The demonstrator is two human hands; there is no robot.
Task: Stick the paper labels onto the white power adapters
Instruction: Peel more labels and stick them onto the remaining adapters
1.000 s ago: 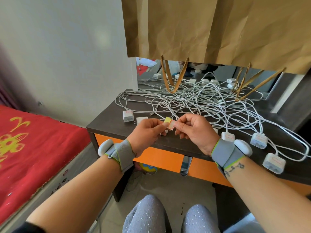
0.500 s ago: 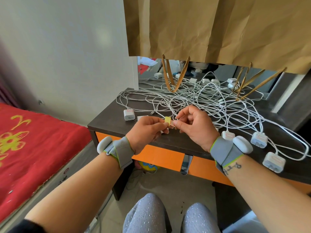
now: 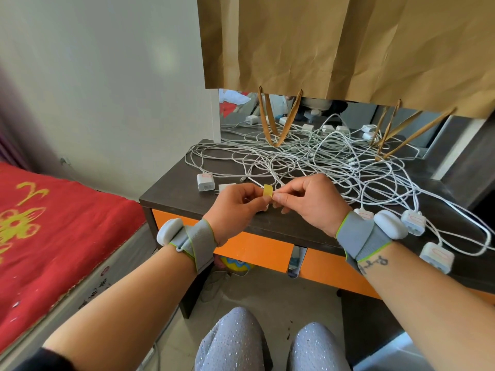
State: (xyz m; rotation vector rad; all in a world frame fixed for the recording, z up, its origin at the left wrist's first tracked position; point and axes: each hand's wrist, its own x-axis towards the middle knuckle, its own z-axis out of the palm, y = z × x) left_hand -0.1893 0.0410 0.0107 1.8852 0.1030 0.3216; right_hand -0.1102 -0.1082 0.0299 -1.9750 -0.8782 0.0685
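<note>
Yellow backing paper shows on the small label strip (image 3: 267,190), which stands upright between the two hands just above the front edge of the dark desk (image 3: 171,188). The left hand (image 3: 235,210) pinches its lower part between thumb and curled fingers, and the right hand (image 3: 308,202) pinches at its right edge with fingertips drawn together; whether a label is already peeling free there is too small to tell. On the desk, behind the left hand, a white power adapter (image 3: 205,182) lies prongs toward the front edge with a red-outlined label on its far end, and a second small white piece just beside it is partly hidden by the knuckles. Toward the desk's right front, three more adapters (image 3: 413,222) (image 3: 436,257) (image 3: 363,213) lie near the right wrist, each carrying a pale label with a red outline, the nearest half covered by the grey wrist band. A tangle of white cables (image 3: 308,159) spreads over the middle of the desk. Brown paper bags (image 3: 348,44) hang above the desk's back edge, their handles dangling onto the cables.
</note>
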